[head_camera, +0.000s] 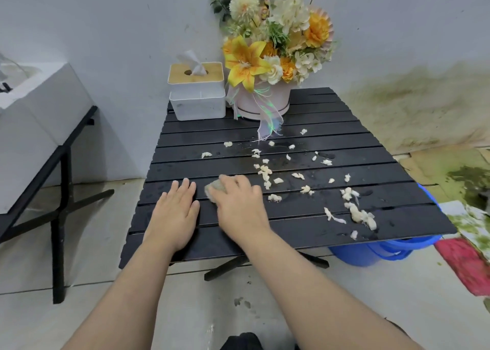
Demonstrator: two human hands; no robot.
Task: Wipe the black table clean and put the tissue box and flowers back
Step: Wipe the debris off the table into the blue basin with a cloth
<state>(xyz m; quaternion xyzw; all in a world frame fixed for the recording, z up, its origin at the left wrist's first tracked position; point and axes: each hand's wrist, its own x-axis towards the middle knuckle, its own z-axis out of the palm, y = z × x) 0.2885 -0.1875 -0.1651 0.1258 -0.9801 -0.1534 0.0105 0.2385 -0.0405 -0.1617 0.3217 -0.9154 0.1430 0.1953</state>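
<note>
A person's left hand lies flat, fingers straight, on a black slatted table. At the far left corner stands a white tissue box with a wooden lid. The right hand grasps a crumpled grey wad against the slats. A pink round box of yellow and orange flowers stands just beside the tissue box. White scraps litter the wet slats rightward, above a blue plastic bucket.

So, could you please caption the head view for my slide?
Right hand grips a wad on the littered black table; left hand rests flat.
</note>
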